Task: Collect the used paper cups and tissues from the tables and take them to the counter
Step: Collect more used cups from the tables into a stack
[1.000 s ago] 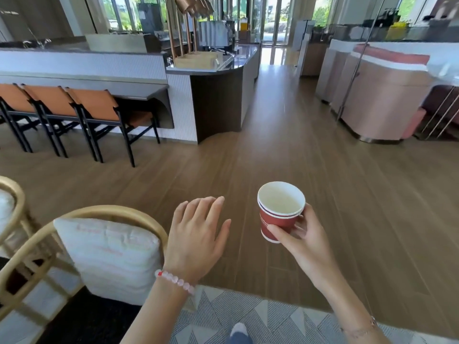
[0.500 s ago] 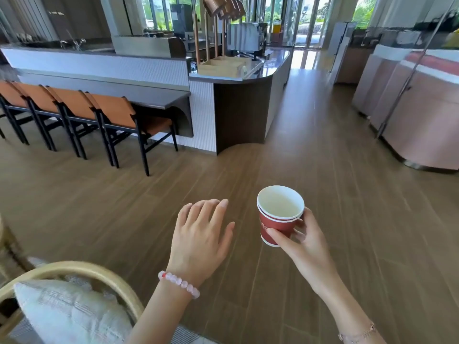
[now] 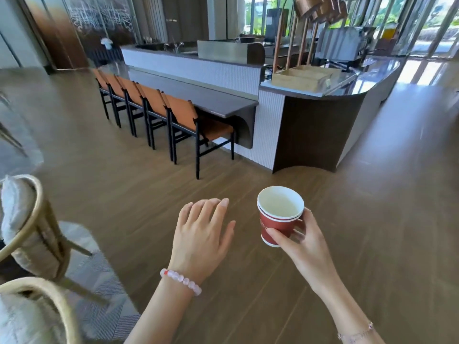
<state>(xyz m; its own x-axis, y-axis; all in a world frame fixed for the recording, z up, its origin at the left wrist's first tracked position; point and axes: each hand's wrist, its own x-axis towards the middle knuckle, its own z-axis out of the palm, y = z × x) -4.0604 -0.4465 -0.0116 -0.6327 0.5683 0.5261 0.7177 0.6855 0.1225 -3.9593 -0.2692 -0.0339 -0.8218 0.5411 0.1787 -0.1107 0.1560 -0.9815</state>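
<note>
Two nested red paper cups [image 3: 279, 217], upright over the wooden floor, pinched at mid-wall by the right hand [image 3: 301, 240]; left hand [image 3: 202, 235] open, empty. Light, thin-walled, likely crushable: hold gently near the stiffer rim.

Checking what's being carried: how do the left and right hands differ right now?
The right hand grips stacked red paper cups upright; the left hand holds nothing. The left hand is flat, palm down, fingers spread; the right hand's fingers curl around the cups. Both hands are held out above the wooden floor.
</note>
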